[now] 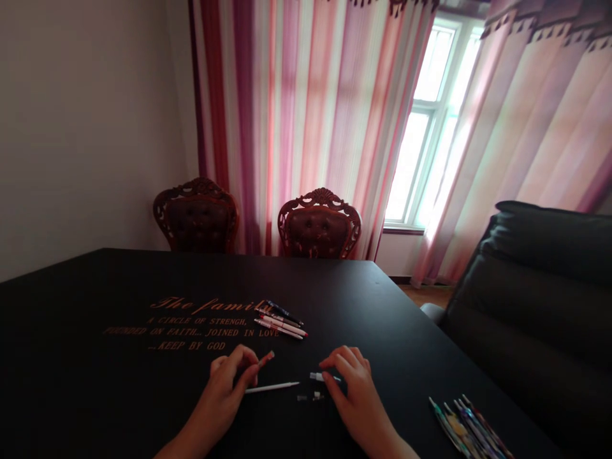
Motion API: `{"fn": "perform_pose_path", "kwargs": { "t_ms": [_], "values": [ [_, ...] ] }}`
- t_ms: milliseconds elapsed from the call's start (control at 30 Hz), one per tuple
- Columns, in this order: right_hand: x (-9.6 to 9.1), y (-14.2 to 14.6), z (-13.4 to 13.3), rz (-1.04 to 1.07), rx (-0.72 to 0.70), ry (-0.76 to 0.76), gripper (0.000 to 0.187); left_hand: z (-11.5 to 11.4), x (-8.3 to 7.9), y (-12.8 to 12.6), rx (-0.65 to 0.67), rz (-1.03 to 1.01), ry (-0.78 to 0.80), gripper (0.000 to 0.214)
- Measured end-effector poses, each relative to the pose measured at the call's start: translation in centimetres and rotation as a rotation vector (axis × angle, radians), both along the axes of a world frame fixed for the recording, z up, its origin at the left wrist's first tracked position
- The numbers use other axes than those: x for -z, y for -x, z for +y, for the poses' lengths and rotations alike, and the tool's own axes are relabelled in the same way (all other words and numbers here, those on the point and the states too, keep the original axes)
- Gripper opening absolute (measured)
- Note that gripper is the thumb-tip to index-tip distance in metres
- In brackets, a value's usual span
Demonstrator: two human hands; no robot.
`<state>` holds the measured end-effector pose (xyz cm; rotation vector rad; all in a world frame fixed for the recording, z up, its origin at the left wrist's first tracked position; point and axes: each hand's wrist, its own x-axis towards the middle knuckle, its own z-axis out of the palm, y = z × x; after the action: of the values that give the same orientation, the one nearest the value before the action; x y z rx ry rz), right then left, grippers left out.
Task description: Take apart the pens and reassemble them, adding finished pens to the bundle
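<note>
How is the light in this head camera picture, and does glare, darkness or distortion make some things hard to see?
In the head view, the window is blown out to white and the striped curtains glow with backlight; the black table is dark, with little detail; wide-angle distortion makes the window lean; the small pen parts near the right hand, and the pink pen part in the left hand, look too soft for fine detail.

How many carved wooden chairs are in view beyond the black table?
2: the left chair near the wall, the right chair before the striped curtain; the table hides their lower parts.
</note>
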<state>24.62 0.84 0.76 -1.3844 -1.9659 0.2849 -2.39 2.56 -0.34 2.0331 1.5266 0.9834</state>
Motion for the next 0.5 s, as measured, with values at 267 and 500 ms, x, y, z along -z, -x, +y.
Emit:
{"fn": "perform_pose_path", "kwargs": {
  "t_ms": [267, 500],
  "values": [
    [-1.7, 5.0, 0.3, -0.109, -0.140, 0.024, 0.023, 1.0, 0.4, 0.7, -0.084, -0.045, -0.047, 0.015],
    [-1.6, 3.2, 1.1, -0.092, -0.030, 0.027, 0.015, 0.9, 0.1, 0.5, -0.041, 0.012, -0.056, 0.014]
  ]
}}
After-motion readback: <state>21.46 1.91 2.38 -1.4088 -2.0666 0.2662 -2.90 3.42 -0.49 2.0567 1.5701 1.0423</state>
